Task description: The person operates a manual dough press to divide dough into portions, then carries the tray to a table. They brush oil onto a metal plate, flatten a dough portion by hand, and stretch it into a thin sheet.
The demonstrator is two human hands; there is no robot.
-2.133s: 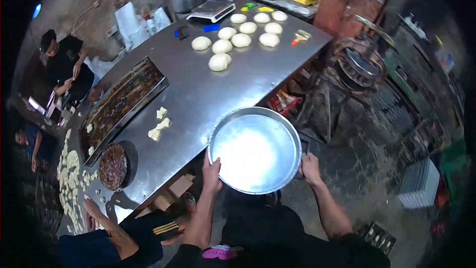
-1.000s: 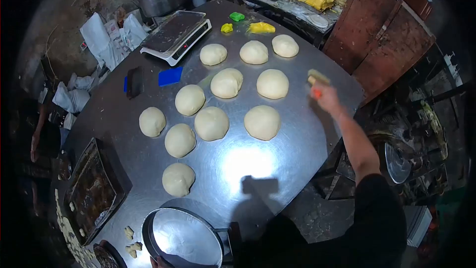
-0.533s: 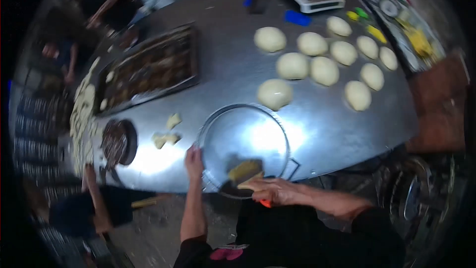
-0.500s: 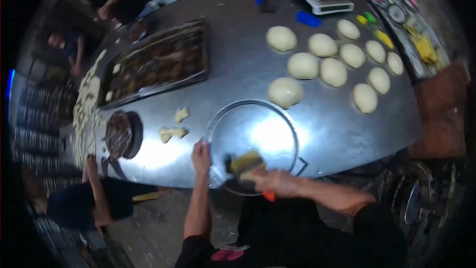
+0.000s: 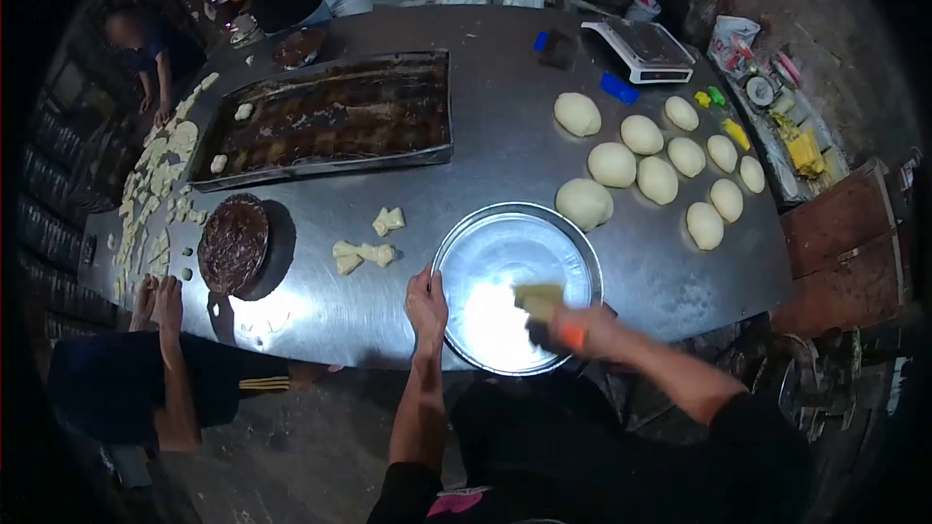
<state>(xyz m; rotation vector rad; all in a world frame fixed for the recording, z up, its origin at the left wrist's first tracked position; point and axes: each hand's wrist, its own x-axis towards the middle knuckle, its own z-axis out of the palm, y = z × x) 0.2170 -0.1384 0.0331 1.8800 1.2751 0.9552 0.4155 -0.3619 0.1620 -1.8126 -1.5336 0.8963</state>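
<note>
A round metal pan (image 5: 519, 210) sits near the table's front edge, its inside shiny. My left hand (image 5: 426, 304) grips its left rim, with the thumb at the wall. Over the right part of the pan, my right hand (image 5: 587, 332) is closed on a brush (image 5: 539, 301) with yellowish bristles; motion blurs it, and a bit of orange shows at the grip. Several smooth dough balls (image 5: 612, 165) rest behind and to the right of the pan. Two dough scraps (image 5: 363, 255) lie to its left.
A large dark tray (image 5: 330, 121) and a round bowl of brown filling (image 5: 233, 245) stand left. A co-worker's hands (image 5: 158, 301) are at small dough pieces at the left edge. A scale (image 5: 641, 47) stands at the back right. Other people are behind the table.
The brush and my right hand have moved up and right across the pan. My left hand is still at the left rim. The whole view has shifted.
</note>
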